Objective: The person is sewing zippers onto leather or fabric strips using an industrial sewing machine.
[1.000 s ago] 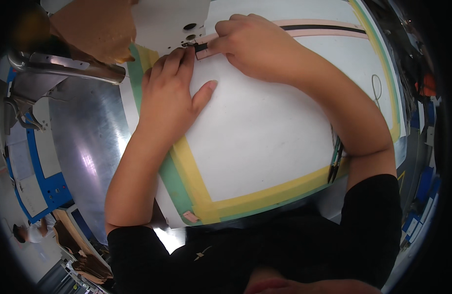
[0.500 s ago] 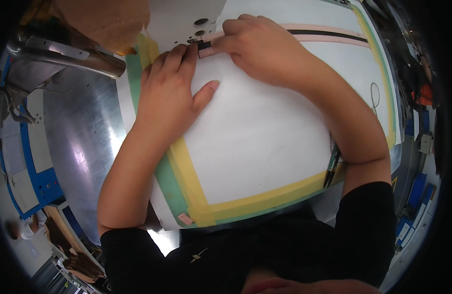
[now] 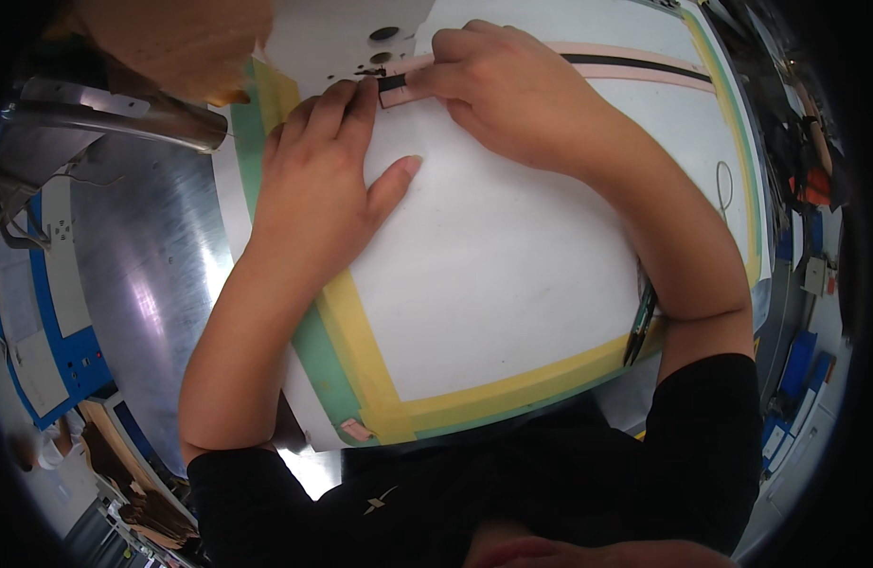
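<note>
A long pale-pink strip [image 3: 602,72] with a black band along its middle lies across the far part of a white sheet [image 3: 474,256]. My right hand [image 3: 522,99] rests over the strip near its left end, its fingers bent and closed down on it. What lies beneath those fingers is partly hidden. My left hand [image 3: 318,180] lies flat on the sheet with its thumb spread away. Its longer fingertips come up to the strip's left end, beside a short bare piece of the black band.
Yellow tape [image 3: 512,383] over a green border [image 3: 328,374] edges the sheet. Dark slim tweezers [image 3: 640,327] lie by my right elbow, with a thin loop [image 3: 723,185] farther up. A metal tube [image 3: 138,123] juts in at left above a shiny metal surface [image 3: 162,246].
The view has shifted slightly, so the left-side things sit a little farther left. Both hands keep nearly the same places at the strip's end.
</note>
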`<state>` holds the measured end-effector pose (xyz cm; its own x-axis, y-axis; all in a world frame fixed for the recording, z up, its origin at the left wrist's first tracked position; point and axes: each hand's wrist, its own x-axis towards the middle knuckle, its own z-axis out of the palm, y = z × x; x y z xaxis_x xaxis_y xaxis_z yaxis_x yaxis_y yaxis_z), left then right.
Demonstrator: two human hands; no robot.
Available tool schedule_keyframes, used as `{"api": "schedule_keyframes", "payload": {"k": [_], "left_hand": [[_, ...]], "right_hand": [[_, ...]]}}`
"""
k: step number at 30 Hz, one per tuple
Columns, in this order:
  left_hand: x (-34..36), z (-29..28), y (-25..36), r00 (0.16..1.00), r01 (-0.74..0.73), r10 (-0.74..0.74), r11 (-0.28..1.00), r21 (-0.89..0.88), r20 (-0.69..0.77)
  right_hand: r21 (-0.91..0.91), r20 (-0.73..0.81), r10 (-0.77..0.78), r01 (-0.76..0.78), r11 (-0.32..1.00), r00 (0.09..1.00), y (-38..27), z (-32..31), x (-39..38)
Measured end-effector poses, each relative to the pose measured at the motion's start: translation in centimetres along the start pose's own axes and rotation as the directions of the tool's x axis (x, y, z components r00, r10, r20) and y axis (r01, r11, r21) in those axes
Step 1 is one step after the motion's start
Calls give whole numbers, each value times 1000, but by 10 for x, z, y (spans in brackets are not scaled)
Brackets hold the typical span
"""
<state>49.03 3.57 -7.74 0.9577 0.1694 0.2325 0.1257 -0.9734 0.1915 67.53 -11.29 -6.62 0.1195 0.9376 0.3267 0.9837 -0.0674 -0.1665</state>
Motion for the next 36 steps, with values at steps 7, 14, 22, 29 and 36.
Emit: {"api": "schedule_keyframes", "payload": {"k": [7, 14, 22, 29, 36], "left_hand": [[1, -1, 2, 1000, -8, 8, 1000, 6, -12], [2, -3, 4, 1000, 0, 0, 1000, 29, -1], [1, -7, 4, 1000, 6, -6, 999, 35, -4], [3, -1, 4, 998, -6, 10, 997, 83, -54], [3, -5, 15, 998, 20, -8, 983, 183, -65]], "right_hand": [[-13, -3, -1, 1, 1000, 1000, -1, -1, 0], [-2, -32, -32, 32, 999, 999, 0, -1, -1], [-25, 1, 7, -7, 1000, 1000, -5, -5, 1], [-74, 1, 28, -27, 997, 1000, -5, -1, -1], [-190, 54, 89, -78, 979, 994, -6, -11, -9]]}}
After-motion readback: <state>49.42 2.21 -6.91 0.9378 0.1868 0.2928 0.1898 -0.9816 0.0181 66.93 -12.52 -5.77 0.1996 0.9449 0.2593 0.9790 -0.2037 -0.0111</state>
